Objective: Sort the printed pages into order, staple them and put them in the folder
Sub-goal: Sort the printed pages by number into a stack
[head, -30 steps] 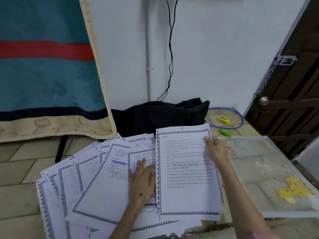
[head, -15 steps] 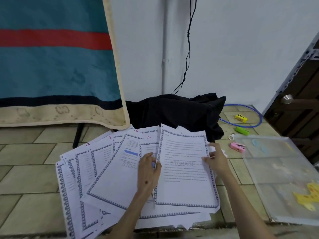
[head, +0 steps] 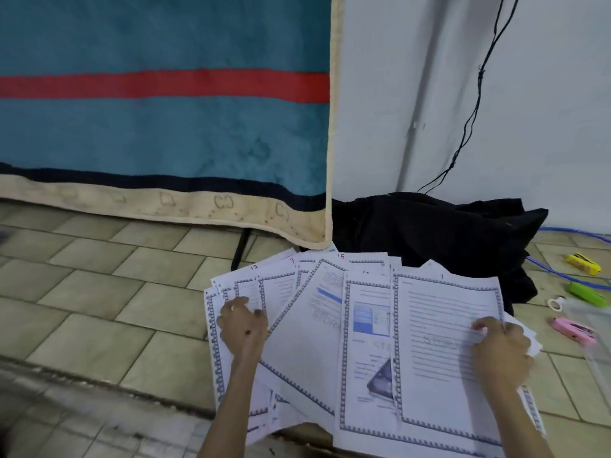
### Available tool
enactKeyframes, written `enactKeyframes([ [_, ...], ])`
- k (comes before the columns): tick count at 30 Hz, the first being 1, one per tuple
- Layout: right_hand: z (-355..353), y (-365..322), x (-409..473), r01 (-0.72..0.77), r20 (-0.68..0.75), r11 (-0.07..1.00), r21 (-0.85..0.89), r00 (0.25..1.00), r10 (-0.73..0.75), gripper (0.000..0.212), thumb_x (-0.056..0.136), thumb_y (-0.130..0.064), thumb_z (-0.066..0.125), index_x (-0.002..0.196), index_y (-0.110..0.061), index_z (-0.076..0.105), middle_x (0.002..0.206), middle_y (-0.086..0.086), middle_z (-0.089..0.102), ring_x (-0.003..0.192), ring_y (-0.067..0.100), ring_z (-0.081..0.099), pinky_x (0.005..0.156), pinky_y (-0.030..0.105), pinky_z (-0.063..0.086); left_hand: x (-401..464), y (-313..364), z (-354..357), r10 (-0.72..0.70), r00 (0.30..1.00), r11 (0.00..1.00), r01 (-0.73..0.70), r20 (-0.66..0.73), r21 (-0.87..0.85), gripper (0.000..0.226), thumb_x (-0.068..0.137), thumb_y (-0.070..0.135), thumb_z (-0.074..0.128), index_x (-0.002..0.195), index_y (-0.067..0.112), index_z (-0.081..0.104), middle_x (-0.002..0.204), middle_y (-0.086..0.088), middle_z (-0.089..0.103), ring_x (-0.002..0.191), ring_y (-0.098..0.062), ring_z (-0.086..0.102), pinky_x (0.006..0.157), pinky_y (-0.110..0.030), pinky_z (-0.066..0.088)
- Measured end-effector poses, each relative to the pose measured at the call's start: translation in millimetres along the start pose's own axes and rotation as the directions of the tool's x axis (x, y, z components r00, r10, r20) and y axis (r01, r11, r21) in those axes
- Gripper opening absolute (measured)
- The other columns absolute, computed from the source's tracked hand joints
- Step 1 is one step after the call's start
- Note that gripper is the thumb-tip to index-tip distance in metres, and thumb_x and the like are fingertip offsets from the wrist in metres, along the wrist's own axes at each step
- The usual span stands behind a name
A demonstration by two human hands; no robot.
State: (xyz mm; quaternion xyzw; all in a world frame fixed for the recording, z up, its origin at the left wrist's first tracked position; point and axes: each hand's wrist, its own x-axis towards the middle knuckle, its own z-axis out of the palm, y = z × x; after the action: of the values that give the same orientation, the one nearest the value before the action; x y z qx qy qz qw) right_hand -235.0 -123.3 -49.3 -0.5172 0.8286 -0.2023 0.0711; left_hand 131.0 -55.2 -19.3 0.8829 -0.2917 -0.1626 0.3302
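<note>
Printed pages (head: 330, 342), fanned on floor, numbered 1, 15, 7.

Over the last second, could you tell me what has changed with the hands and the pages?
The left hand left the middle of the fan and moved out to its left edge, now resting on the leftmost sheets. That exposed a page with a blue picture. The right hand slid down the right edge of page 1, keeping its grip. The fanned pages, black bag and pink stapler stayed put.

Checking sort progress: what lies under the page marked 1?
Under page 1, held by the right hand, a page with a blue diagram sticks out leftward. More sheets peek out below; their numbers are covered.
</note>
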Motion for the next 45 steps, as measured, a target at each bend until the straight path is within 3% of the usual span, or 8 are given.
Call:
enactKeyframes([
  [13, 8, -30, -19, 0.004, -0.186, 1.0, 0.029, 0.983, 0.001, 0.038, 0.08, 0.006, 0.053, 0.115, -0.006, 0.059, 0.143, 0.023, 0.031, 0.128, 0.036, 0.023, 0.1, 0.061, 0.022, 35, -5, -5, -0.019, 0.999, 0.998, 0.021, 0.034, -0.06, 0.027, 0.087, 0.013, 0.053, 0.106, -0.001, 0.065, 0.105, -0.02, 0.067, 0.093, -0.033, 0.063, 0.087, -0.04, 0.052],
  [16, 7, -84, -47, 0.274, -0.129, 0.928, 0.253, 0.96, -0.248, 0.031, 0.09, 0.001, 0.049, 0.118, -0.004, 0.059, 0.126, 0.023, 0.052, 0.114, 0.038, 0.042, 0.094, 0.046, 0.035, 38, 0, -10, 0.002, 0.997, 0.981, 0.013, 0.078, -0.192, 0.03, 0.092, 0.008, 0.048, 0.12, 0.0, 0.058, 0.119, -0.017, 0.062, 0.105, -0.032, 0.06, 0.089, -0.032, 0.045],
  [20, 16, -155, -100, 0.539, 0.169, 0.701, 0.468, 0.724, -0.669, 0.041, 0.097, -0.034, 0.04, 0.127, -0.012, 0.057, 0.128, 0.01, 0.058, 0.119, 0.024, 0.05, 0.102, 0.029, 0.035, 43, -6, -10, -0.053, 0.984, 0.921, 0.113, 0.167, -0.373, 0.033, 0.089, 0.005, 0.057, 0.121, -0.002, 0.054, 0.124, -0.018, 0.059, 0.112, -0.031, 0.057, 0.093, -0.032, 0.043],
  [24, 55, -174, -125, 0.756, 0.463, 0.622, 0.205, 0.485, -0.742, 0.089, 0.071, -0.074, -0.01, 0.148, -0.038, 0.019, 0.159, -0.006, 0.007, 0.148, 0.019, -0.003, 0.116, 0.043, -0.008, 47, -16, -11, -0.093, 0.975, 0.901, 0.169, 0.203, -0.4, 0.034, 0.087, 0.009, 0.061, 0.12, -0.001, 0.058, 0.12, -0.018, 0.063, 0.11, -0.031, 0.059, 0.093, -0.035, 0.046],
  [35, 63, -159, -124, 0.737, 0.456, 0.67, 0.092, 0.567, -0.686, 0.083, 0.072, -0.068, -0.014, 0.147, -0.043, 0.012, 0.159, -0.013, -0.001, 0.145, 0.009, -0.013, 0.114, 0.037, -0.017, 17, -16, -4, 0.358, 0.911, 0.876, -0.251, 0.205, -0.412, 0.015, 0.086, 0.015, 0.063, 0.086, 0.029, 0.067, 0.093, 0.014, 0.068, 0.085, 0.005, 0.061, 0.074, -0.014, 0.051],
  [39, 64, -158, -124, 0.717, 0.457, 0.686, 0.127, 0.571, -0.682, 0.078, 0.076, -0.065, -0.013, 0.146, -0.044, 0.014, 0.158, -0.014, 0.0, 0.137, 0.001, -0.019, 0.114, 0.035, -0.018, 20, -10, -9, 0.231, 0.96, 0.861, -0.127, 0.156, -0.492, 0.008, 0.092, 0.022, 0.056, 0.09, 0.018, 0.063, 0.079, 0.015, 0.062, 0.073, 0.007, 0.054, 0.062, 0.0, 0.041],
  [42, 66, -158, -124, 0.719, 0.454, 0.682, 0.136, 0.566, -0.688, 0.083, 0.074, -0.068, -0.019, 0.147, -0.044, 0.014, 0.158, -0.014, -0.001, 0.137, 0.001, -0.02, 0.114, 0.035, -0.019, 33, -13, -13, 0.128, 0.988, 0.904, -0.08, 0.086, -0.421, 0.026, 0.093, 0.022, 0.051, 0.077, 0.003, 0.056, 0.066, -0.003, 0.053, 0.059, -0.008, 0.045, 0.069, -0.026, 0.042],
  [45, 67, -156, -124, 0.719, 0.449, 0.678, 0.151, 0.561, -0.695, 0.09, 0.069, -0.072, -0.024, 0.147, -0.044, 0.014, 0.158, -0.014, 0.0, 0.138, 0.002, -0.02, 0.114, 0.035, -0.019, 44, -16, -16, 0.028, 0.998, 0.948, -0.007, 0.061, -0.319, 0.019, 0.09, 0.018, 0.057, 0.093, 0.003, 0.068, 0.114, -0.018, 0.06, 0.105, -0.025, 0.058, 0.1, -0.034, 0.04],
])
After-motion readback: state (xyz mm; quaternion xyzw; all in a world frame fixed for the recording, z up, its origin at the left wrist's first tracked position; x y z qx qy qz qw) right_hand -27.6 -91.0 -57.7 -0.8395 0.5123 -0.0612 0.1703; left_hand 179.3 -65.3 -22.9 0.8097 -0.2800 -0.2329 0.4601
